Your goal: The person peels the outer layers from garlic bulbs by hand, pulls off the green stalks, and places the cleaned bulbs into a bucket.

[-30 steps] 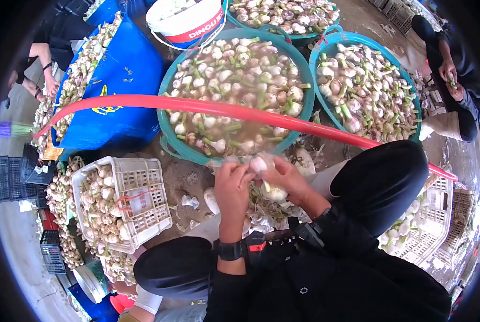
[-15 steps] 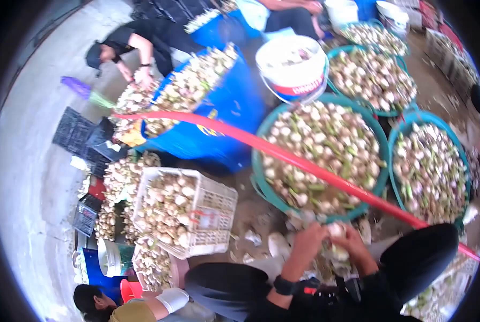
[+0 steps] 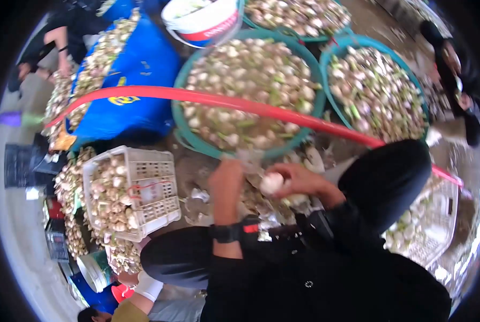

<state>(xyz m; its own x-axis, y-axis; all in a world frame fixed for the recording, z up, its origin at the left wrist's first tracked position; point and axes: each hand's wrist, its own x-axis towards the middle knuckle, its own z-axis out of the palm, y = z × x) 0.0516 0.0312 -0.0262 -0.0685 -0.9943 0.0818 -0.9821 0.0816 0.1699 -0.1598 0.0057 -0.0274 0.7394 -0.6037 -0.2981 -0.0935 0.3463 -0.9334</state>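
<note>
A white garlic bulb (image 3: 272,183) sits in the fingers of my right hand (image 3: 304,180), which is closed around its right side. My left hand (image 3: 226,177), with a dark band on its wrist, is to the left, apart from the bulb. Motion smears its fingers, and a pale blur lies beside them near the tub rim. Just beyond both hands stands a large green tub (image 3: 197,144) full of garlic bulbs in murky water. Pale peel and scraps (image 3: 261,212) lie below the hands, between my knees.
A red hose (image 3: 240,104) crosses over the tub. A white crate (image 3: 156,188) of garlic and a blue tarp sack (image 3: 143,70) stand left. Another green tub (image 3: 325,59), a white bucket (image 3: 202,24) and a right-hand crate (image 3: 446,225) surround me. Other people work nearby.
The view has swung, so tubs and crate appear further left and higher. My hands were together at a bulb; now they are apart, the bulb in my right hand.
</note>
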